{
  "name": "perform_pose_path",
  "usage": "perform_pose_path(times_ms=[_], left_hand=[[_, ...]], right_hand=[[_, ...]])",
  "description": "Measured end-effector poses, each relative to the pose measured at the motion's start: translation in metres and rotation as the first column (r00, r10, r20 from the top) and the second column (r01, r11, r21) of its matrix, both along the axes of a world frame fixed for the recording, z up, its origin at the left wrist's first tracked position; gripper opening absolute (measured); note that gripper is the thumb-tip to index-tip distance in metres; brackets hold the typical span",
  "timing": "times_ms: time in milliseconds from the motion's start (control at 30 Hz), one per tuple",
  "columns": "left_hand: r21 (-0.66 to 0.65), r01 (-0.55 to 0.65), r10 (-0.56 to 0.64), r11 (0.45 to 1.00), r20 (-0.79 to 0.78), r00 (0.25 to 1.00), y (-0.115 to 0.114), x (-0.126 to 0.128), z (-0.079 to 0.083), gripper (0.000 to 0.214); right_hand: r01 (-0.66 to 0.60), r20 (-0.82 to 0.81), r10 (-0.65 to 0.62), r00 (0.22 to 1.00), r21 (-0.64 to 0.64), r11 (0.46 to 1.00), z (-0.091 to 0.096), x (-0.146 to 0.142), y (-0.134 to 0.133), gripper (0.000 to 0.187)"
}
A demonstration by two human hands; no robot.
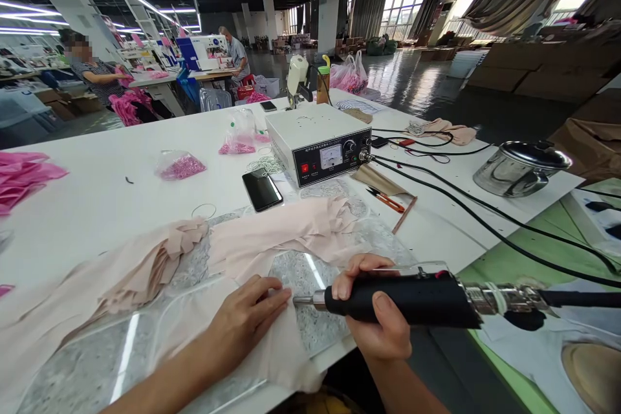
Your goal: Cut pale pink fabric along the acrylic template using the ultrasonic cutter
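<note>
- Across the foreground, taken as a clock face with 12 at the far side, spreads a white table (111,168).
- At 11 o'clock, beyond the table, a co-worker (237,52) sits at a sewing machine (208,52).
- A grey speckled mat (87,362) lies on the table from 8 to 5 o'clock, partly hidden by cloth.
- Layered pale pink cloths (160,252) stretch out at 8 o'clock; a folded pale pink cloth (286,226) lies near the centre, towards 7.
- At 12, just above the centre, stands a white control box (320,142), its black front panel carrying a dial and a red switch.
- At 5 o'clock a black handheld tool (402,297) lies level, its metal tip pointing towards 9, right beside the left fingertips.
- At 3 o'clock, near the table's edge, stands a shiny lidded metal pot (509,168).
- The right hand (381,310), at 5, wraps its fingers and thumb firmly round the tool's body.
- The left hand (252,310), at 7, rests on a pale cloth piece (281,356), fingers close together; I cannot tell whether they pinch its edge.
- At 9, a clear bag of pink pieces (182,166) lies flat.
- Nearer the centre, also towards 9, lies a dark phone (262,190).
- Orange-handled snips (388,201) lie near the centre towards 3.
</note>
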State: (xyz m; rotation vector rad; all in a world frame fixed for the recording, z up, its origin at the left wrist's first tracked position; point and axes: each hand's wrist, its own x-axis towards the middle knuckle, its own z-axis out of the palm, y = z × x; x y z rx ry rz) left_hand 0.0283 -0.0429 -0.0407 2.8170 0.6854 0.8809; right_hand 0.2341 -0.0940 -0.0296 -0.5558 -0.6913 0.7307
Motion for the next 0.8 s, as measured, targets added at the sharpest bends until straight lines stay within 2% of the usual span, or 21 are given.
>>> perform_pose_path(times_ms=[333,600,800], left_hand=[[0.012,-0.008,0.008,1.000,0.017,1.000,-0.0026,-0.0006,-0.0021,0.025],[0.009,-0.013,0.013,1.000,0.010,1.000,-0.0043,0.0016,-0.0005,0.023],[0.026,-0.018,0.018,1.000,0.010,1.000,-0.0054,0.0033,0.0031,0.024]], right_hand=[[0.039,0.030,-0.039,0.999,-0.013,0.999,0.0008,0.0003,0.0036,0.019],[-0.002,-0.017,0.002,1.000,-0.033,0.999,0.0017,0.0040,0.0011,0.021],[-0.004,0.014,0.005,1.000,-0.017,1.000,0.0070,0.0039,0.0005,0.020]])
